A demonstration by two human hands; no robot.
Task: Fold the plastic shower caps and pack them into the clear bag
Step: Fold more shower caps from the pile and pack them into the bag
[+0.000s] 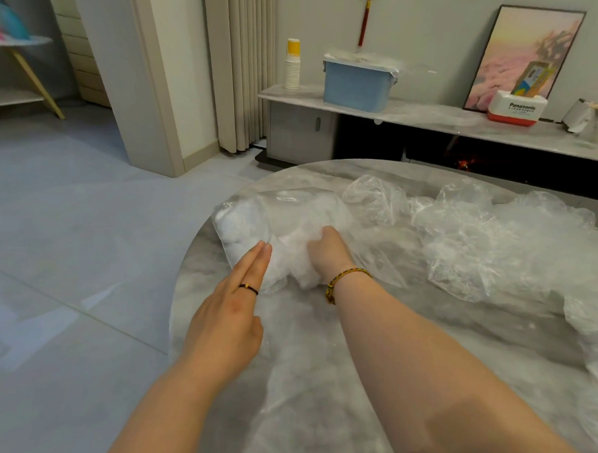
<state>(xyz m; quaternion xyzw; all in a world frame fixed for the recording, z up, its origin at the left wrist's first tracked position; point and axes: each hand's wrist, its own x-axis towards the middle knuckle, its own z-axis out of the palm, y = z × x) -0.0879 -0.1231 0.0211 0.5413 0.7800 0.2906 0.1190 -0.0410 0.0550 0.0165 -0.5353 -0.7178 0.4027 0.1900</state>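
A clear bag point(256, 221) lies at the left edge of the round marble table point(330, 344), stuffed with white folded shower caps. My right hand point(327, 250) reaches into the bag's mouth, fingers curled into a bunched cap point(292, 257) and partly hidden by plastic. My left hand point(226, 318) lies flat with straight fingers, fingertips touching the bag's near side. A pile of loose crumpled shower caps point(490, 238) spreads across the right half of the table.
The table's left rim drops to a grey tiled floor point(69, 253). Behind the table runs a low cabinet point(405, 112) carrying a blue lidded box point(356, 83), stacked paper cups point(291, 69), a Panasonic box point(517, 109) and a framed picture point(526, 55).
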